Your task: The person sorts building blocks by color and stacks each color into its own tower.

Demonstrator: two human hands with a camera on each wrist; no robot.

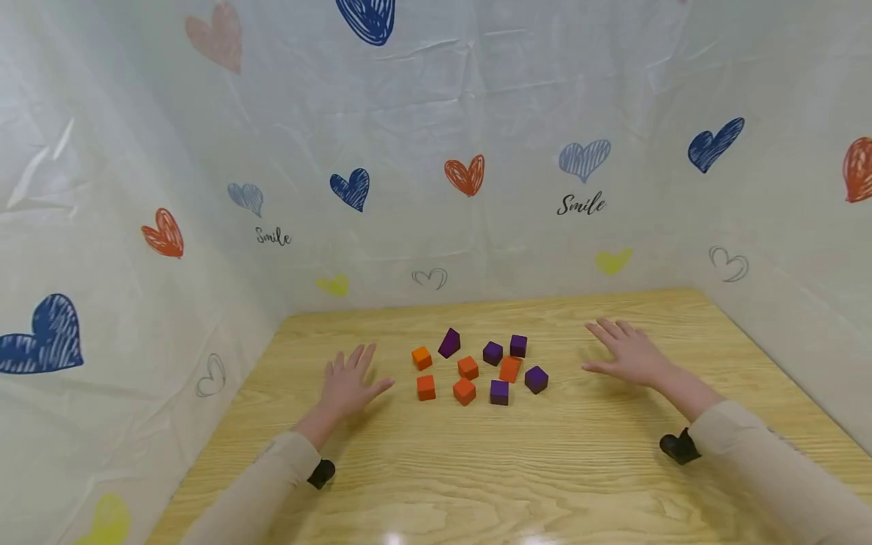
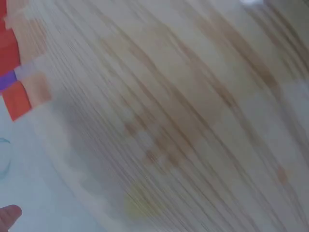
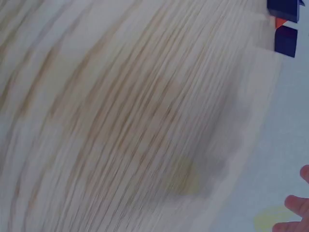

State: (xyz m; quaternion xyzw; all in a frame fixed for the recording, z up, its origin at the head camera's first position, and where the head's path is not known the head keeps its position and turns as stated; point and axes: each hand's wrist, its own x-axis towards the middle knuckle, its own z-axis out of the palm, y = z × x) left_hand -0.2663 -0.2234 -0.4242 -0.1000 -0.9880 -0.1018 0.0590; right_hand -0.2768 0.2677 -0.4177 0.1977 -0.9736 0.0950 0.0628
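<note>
Several small blocks lie in a loose group on the table between the two hands. Orange ones, such as the front orange cube (image 1: 465, 391) and the left orange cube (image 1: 421, 358), are mostly on the left. Purple cubes, among them the front purple cube (image 1: 499, 392), are mostly on the right, with a purple wedge-shaped block (image 1: 450, 343) at the back. My left hand (image 1: 347, 384) is held left of the group, fingers spread. To the right, my right hand (image 1: 628, 351) has its fingers spread too. Neither hand touches a block. Fingertips (image 3: 294, 203) show at the right wrist view's corner.
The wood-grain table (image 1: 422, 469) ends at a white curtain (image 1: 402, 235) printed with hearts, which hangs behind and on both sides. Dark wrist cameras, one at the left sleeve (image 1: 322, 474) and one at the right sleeve (image 1: 680, 446), sit under the forearms.
</note>
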